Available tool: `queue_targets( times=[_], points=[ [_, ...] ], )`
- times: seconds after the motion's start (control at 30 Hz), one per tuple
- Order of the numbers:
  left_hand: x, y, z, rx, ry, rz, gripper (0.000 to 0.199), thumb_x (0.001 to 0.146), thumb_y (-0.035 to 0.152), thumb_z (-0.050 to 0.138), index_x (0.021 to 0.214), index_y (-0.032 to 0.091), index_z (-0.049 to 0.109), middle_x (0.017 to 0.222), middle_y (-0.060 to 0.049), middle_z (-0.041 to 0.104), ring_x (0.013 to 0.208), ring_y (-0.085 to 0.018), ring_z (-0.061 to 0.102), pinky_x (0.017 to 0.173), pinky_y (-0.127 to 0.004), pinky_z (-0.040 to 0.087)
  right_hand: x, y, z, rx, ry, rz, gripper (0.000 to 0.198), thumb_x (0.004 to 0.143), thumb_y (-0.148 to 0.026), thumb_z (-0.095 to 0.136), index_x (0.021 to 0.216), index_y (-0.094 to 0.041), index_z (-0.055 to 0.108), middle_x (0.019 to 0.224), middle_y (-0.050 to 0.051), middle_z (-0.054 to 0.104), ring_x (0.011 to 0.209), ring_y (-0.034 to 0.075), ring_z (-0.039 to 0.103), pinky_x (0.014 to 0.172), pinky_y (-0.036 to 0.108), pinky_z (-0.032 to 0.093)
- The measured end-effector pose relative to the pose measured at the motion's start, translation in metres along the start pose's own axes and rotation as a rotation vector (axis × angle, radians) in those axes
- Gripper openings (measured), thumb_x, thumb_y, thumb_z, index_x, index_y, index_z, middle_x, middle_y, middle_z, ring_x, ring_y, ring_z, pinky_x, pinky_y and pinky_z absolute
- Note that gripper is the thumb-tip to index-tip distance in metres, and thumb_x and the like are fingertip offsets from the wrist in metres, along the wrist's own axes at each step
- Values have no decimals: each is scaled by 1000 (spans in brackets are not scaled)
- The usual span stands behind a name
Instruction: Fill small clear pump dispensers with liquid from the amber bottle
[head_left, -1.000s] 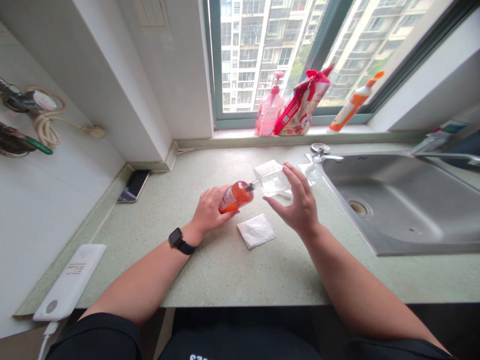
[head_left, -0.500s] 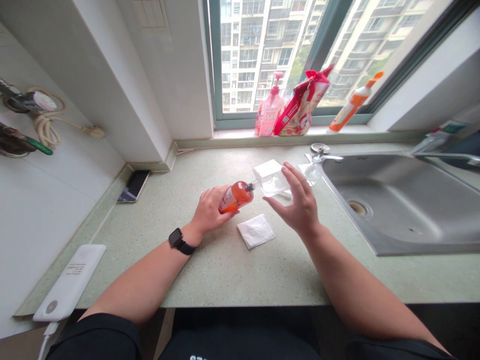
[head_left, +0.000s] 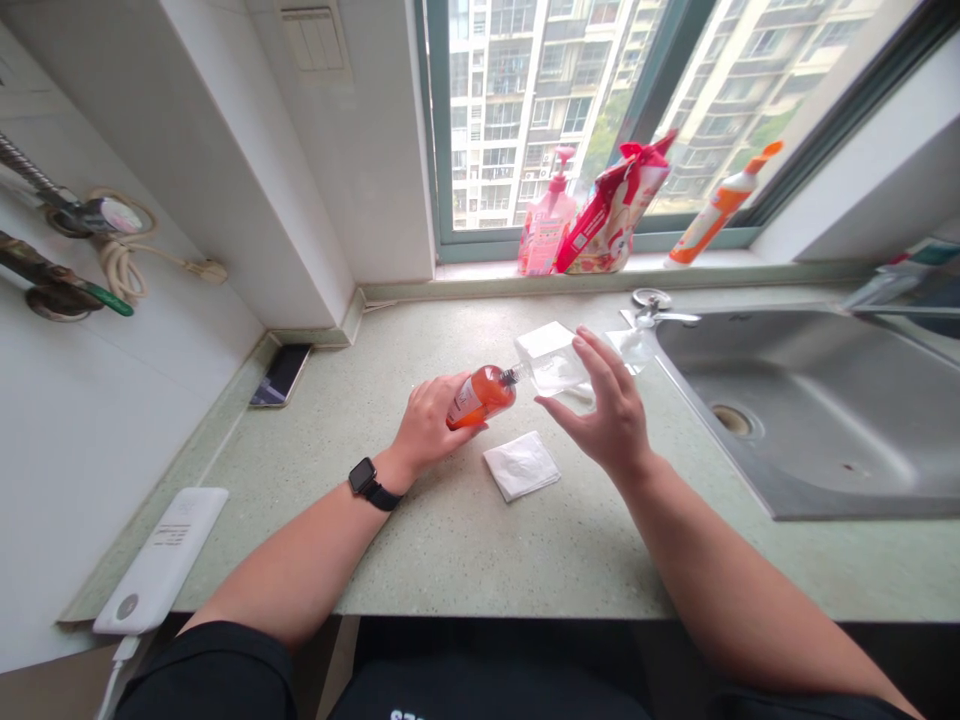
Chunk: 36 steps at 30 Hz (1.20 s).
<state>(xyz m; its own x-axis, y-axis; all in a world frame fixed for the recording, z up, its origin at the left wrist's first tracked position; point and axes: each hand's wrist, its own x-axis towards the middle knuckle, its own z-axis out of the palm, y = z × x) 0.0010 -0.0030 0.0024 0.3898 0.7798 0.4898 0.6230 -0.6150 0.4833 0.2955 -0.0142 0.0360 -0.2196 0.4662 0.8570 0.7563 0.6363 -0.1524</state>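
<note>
My left hand (head_left: 429,425) is wrapped round a bottle of orange-red liquid (head_left: 493,388), tilted with its dark-ringed neck to the right. My right hand (head_left: 613,415) grips a clear bottle (head_left: 553,374) between thumb and fingers. The clear bottle lies tilted too, its neck facing left. The two necks meet end to end; whether liquid passes between them I cannot tell. Below the bottles, a folded white tissue (head_left: 522,466) rests on the counter. Beyond my right hand, a clear pump top (head_left: 643,328) lies on white paper beside the sink.
A steel sink (head_left: 840,400) takes up the right side. On the windowsill stand a pink pump bottle (head_left: 546,232), a red bag (head_left: 619,215) and an orange-and-white bottle (head_left: 716,215). A phone (head_left: 281,375) and a white power bank (head_left: 161,560) lie at the left.
The whole view has shifted slightly, so everything appears a little further right. Both hands keep their grips, and the bottles stay neck to neck.
</note>
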Motion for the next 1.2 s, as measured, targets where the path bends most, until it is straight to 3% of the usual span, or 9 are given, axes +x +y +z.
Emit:
queue_targets(
  times=[1.2],
  points=[
    [0, 1, -2, -2, -10, -14, 77, 94, 59, 80, 158, 28, 52, 147, -13, 70, 133, -35, 67, 115, -54, 49, 1, -1, 1, -22, 14, -8, 97, 95, -39, 85, 175, -39, 31, 169, 12, 56, 149, 40, 61, 121, 64, 56]
  ],
)
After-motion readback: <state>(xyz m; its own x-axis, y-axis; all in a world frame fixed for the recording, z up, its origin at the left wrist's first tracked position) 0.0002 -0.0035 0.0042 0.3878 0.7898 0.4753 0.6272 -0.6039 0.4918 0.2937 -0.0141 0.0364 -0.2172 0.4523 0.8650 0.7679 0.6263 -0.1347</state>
